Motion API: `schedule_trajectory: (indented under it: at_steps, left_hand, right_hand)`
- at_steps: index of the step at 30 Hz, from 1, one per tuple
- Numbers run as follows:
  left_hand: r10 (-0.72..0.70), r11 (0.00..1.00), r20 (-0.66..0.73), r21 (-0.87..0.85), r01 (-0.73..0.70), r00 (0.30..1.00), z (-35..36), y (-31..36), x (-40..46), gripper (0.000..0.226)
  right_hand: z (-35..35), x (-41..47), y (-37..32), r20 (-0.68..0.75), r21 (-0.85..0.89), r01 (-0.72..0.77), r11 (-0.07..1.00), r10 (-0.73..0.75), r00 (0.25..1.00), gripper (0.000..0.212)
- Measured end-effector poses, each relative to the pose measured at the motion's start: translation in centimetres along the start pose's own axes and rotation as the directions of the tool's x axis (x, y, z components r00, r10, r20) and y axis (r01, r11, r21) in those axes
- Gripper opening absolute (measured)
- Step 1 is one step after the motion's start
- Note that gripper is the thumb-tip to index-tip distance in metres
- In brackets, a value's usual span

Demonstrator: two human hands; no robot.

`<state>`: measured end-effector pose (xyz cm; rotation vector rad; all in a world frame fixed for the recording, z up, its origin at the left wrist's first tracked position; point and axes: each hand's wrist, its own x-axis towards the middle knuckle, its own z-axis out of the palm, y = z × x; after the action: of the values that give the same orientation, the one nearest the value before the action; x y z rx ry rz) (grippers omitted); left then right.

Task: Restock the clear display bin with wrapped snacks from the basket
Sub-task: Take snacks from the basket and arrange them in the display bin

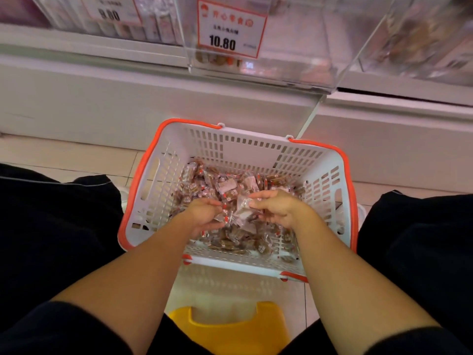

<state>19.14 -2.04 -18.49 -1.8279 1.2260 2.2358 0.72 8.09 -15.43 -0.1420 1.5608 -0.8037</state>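
A white basket (256, 149) with an orange rim stands on the floor between my knees, holding several small wrapped snacks (225, 188) in clear and red wrappers. Both hands are down inside it. My left hand (204, 213) and my right hand (279, 210) cup a bunch of wrapped snacks (242, 213) between them, fingers curled around the pile. Above, the clear display bin (294, 60) sits on the white shelf, nearly empty, with a few snacks at its front left corner behind a red-framed 10.80 price tag (227, 29).
Neighbouring clear bins (422, 42) with other goods flank the target bin left and right. A white shelf base (128, 98) runs behind the basket. A yellow stool (230, 326) is under me. My dark-trousered knees (51, 226) sit either side of the basket.
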Motion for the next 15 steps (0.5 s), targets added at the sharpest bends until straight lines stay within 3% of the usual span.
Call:
schedule_trajectory:
  at_steps: [4,7,10,12,15]
  left_hand:
    - [-0.030,0.980,0.156,-0.189,0.060,0.987,0.9,0.4,-0.7,0.023]
    - [-0.033,0.965,0.260,-0.242,0.098,0.965,1.1,0.7,-0.6,0.050]
    - [0.001,0.993,0.287,-0.115,0.033,0.958,1.3,1.1,-0.5,0.041]
    - [0.047,0.997,0.266,-0.068,-0.030,0.963,1.4,1.0,-0.3,0.055]
    - [0.122,0.991,0.175,-0.075,-0.110,0.977,1.8,0.6,0.1,0.072]
  right_hand:
    - [0.6,0.0,0.8,0.065,0.397,-0.005,0.918,-0.022,0.998,0.031]
    - [0.9,0.2,1.4,0.035,0.228,0.011,0.974,-0.020,0.999,0.031]
    - [1.5,0.3,1.3,-0.069,-0.030,0.074,0.997,-0.076,0.995,0.033]
    - [2.0,0.7,1.3,-0.106,-0.143,0.133,0.981,-0.149,0.983,0.036]
    - [2.7,1.4,1.5,-0.134,-0.131,0.191,0.973,-0.208,0.969,0.036]
